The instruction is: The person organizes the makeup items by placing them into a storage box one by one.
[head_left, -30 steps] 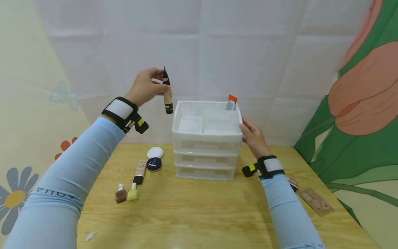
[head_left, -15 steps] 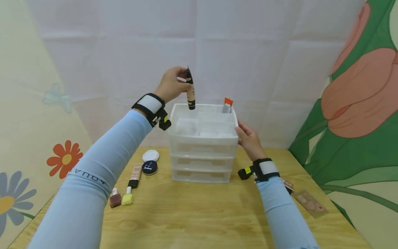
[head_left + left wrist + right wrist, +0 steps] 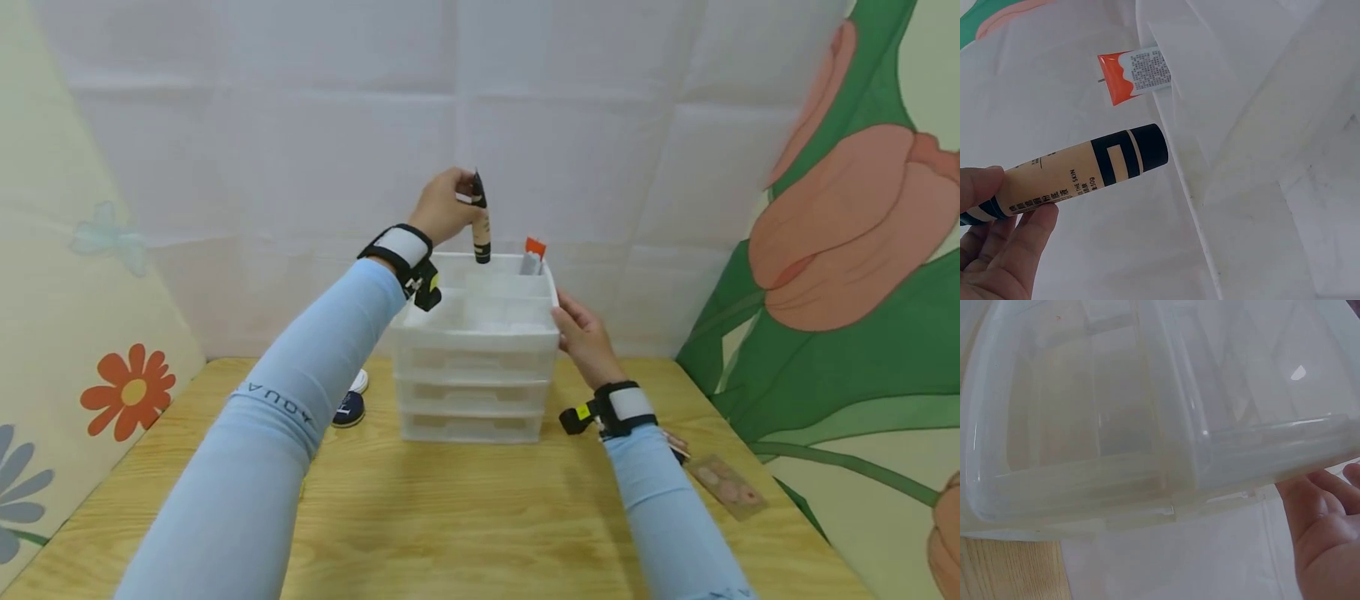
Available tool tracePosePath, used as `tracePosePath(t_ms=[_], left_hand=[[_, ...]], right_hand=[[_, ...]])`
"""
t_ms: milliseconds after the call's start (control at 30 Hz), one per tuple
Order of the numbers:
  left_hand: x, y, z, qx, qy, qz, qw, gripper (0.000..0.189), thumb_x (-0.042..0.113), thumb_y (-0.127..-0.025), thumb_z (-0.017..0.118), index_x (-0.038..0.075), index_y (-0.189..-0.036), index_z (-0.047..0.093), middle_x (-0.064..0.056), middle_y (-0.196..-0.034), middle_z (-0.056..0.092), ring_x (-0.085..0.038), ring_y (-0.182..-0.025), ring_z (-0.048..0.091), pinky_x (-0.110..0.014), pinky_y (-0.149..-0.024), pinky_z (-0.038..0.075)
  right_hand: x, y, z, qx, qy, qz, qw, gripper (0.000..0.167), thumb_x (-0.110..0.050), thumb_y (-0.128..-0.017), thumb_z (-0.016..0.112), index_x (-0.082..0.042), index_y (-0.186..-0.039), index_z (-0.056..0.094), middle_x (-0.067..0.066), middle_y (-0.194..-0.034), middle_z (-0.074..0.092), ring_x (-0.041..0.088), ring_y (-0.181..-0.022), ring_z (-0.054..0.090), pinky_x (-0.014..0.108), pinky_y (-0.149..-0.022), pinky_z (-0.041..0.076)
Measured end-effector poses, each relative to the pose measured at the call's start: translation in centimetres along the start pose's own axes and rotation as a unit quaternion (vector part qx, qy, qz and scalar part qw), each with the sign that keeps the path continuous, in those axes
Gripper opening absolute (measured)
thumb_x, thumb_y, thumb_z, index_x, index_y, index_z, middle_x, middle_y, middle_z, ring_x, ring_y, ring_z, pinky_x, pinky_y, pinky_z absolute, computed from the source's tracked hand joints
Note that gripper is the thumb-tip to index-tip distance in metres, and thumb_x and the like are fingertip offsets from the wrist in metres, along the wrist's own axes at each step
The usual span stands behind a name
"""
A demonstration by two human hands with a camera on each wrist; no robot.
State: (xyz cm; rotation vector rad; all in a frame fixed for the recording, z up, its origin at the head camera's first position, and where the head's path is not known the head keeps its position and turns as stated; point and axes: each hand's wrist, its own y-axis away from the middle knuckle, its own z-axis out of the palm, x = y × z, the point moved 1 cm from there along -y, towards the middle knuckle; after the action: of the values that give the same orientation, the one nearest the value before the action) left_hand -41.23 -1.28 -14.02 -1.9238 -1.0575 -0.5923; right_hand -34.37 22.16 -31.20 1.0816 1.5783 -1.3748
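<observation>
My left hand pinches a beige and black foundation tube near its narrow crimped end. The tube's black cap points down over the back part of a white plastic drawer organizer. Its open top has compartments, and translucent drawers sit below. In the back right compartment stands a grey tube with an orange end, just beyond the foundation tube. My right hand grips the organizer's right side near the top front corner, thumb at the rim; some of its fingers are hidden behind the side wall.
A dark blue round compact and a white round one lie left of the organizer, partly covered by my left sleeve. A flat palette lies by my right forearm on the wooden table. A white cloth hangs behind.
My left hand has carried the foundation tube rightward, from left of the organizer to over its back compartments. My left sleeve now covers the nail polish bottles. The right hand keeps its grip.
</observation>
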Motion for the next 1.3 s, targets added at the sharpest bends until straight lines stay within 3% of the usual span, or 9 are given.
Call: tracePosePath(t_ms=[167,433,800,1067,1300], left_hand=[[-0.3,-0.6,0.9,-0.008,-0.043,-0.015,0.9989,0.053,0.009,-0.088,0.070,0.004,-0.137,0.049,-0.011,-0.126,0.055,-0.023,-0.116,0.052,-0.031,-0.094,0.045],[-1.3,-1.2,1.9,-0.007,-0.073,-0.019,0.9972,0.053,0.007,-0.087,0.070,0.001,-0.135,0.050,-0.014,-0.125,0.057,-0.027,-0.118,0.050,-0.035,-0.100,0.041],[-2.4,-0.8,3.4,-0.024,-0.069,-0.023,0.9970,0.049,0.004,-0.089,0.068,-0.002,-0.134,0.049,-0.017,-0.124,0.057,-0.029,-0.115,0.052,-0.037,-0.096,0.044],[-2.9,-0.8,3.9,-0.028,-0.071,-0.025,0.9967,0.053,0.005,-0.087,0.070,-0.002,-0.135,0.049,-0.017,-0.124,0.058,-0.030,-0.115,0.052,-0.037,-0.097,0.044],[-3.4,-0.6,4.3,-0.035,-0.086,-0.023,0.9954,0.053,0.006,-0.088,0.070,-0.002,-0.135,0.049,-0.017,-0.123,0.058,-0.030,-0.115,0.053,-0.037,-0.097,0.043]], right_hand=[[0.1,0.2,0.1,0.000,-0.011,0.005,0.9999,0.055,-0.038,-0.101,0.048,-0.022,-0.152,0.034,0.002,-0.154,0.035,0.025,-0.129,0.045,0.035,-0.096,0.047],[0.0,0.1,0.2,0.003,-0.016,0.003,0.9999,0.057,-0.039,-0.101,0.049,-0.019,-0.152,0.034,0.003,-0.153,0.036,0.026,-0.127,0.047,0.032,-0.093,0.049],[0.0,0.0,0.1,0.003,-0.011,-0.004,0.9999,0.055,-0.038,-0.102,0.048,-0.021,-0.152,0.035,0.002,-0.153,0.036,0.025,-0.127,0.047,0.030,-0.092,0.049],[-0.1,0.0,0.1,-0.001,-0.004,-0.003,1.0000,0.054,-0.038,-0.102,0.048,-0.023,-0.151,0.035,0.000,-0.153,0.035,0.024,-0.129,0.045,0.035,-0.097,0.046],[-0.2,0.2,0.3,0.000,-0.003,-0.008,1.0000,0.053,-0.039,-0.102,0.047,-0.023,-0.151,0.035,0.001,-0.153,0.036,0.025,-0.128,0.046,0.033,-0.095,0.047]])
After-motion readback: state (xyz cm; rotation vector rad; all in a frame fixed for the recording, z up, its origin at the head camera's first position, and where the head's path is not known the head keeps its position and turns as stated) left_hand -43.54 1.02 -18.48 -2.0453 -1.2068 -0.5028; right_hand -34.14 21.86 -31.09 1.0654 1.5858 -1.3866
